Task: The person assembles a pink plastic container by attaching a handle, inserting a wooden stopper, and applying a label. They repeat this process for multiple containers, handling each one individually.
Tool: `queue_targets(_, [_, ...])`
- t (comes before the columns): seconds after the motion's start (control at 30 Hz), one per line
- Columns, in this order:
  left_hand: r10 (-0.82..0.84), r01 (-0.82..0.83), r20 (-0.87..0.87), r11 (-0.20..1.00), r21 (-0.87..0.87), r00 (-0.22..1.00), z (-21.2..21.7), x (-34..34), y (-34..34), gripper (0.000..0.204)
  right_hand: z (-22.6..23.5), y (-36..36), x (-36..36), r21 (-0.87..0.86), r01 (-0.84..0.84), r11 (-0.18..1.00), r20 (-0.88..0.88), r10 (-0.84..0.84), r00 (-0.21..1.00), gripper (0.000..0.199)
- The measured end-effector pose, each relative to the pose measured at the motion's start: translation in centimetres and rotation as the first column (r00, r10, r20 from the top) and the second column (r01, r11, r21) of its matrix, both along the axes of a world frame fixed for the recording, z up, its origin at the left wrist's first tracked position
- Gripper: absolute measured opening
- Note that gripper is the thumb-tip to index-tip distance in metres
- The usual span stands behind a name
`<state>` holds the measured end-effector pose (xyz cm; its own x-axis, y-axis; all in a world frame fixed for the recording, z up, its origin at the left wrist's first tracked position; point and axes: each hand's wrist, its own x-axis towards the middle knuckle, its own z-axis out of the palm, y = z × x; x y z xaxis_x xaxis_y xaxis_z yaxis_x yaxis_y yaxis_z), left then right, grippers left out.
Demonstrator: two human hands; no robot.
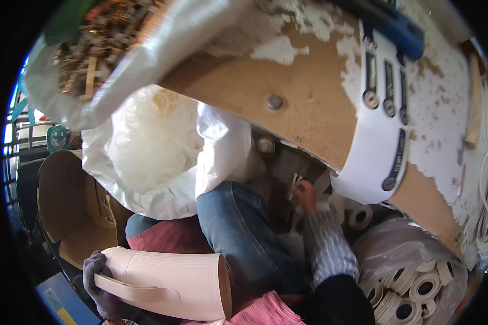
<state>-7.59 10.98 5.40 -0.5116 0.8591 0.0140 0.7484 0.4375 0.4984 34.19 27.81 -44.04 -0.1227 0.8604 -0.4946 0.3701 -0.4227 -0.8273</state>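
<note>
Reaching under the worn fibreboard bench (309, 103) with the gloved right hand (305, 194), fingertips pinched around a small dark part, too blurred to name. Steadying the pale pink plastic jug body (171, 281) on the lap, left hand (100, 281) wrapped around its handle end. Better done slowly, keeping the jug level, clear of the bag of white rings (152, 141).

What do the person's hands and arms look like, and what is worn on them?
The left hand wears a dark grey, fuzzy fabric glove. The right hand wears a light knit glove with a fine grey-and-white weave and a reddish coating on the fingers. Its long cuff runs down the forearm to a black sleeve. No left sleeve shows in the picture.
</note>
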Motion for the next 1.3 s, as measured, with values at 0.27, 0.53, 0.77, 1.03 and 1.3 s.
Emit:
queue_targets(0.27, [0.072,-0.102,0.182,0.982,0.158,0.981,-0.8,-1.4,-3.0,0.019,42.1,9.1,-10.2,0.778,0.136,0.614,-0.535,0.533,0.656,0.031])
queue_targets(0.53, [0.162,-0.243,0.304,0.937,0.249,0.939,-4.2,-3.6,-7.7,0.019,45.5,17.4,-16.1,0.993,-0.026,0.113,-0.016,0.361,0.933,0.007])
queue_targets(0.77, [0.301,-0.382,0.38,0.911,0.157,0.875,-3.8,-4.5,-7.8,0.024,1.8,2.8,-2.3,-0.256,-0.55,0.795,-0.082,0.549,0.832,0.02])
queue_targets(1.03, [0.417,-0.453,0.253,0.885,0.106,0.873,-2.4,-2.4,-6.4,0.029,-10.3,-4.8,0.3,-0.261,-0.491,0.831,0.125,0.533,0.837,0.029])
queue_targets(1.3, [0.464,-0.496,0.236,0.863,0.095,0.854,-1.8,-1.3,-5.9,0.034,-11.3,-5.4,0.3,-0.175,-0.507,0.844,0.211,0.535,0.818,0.024])
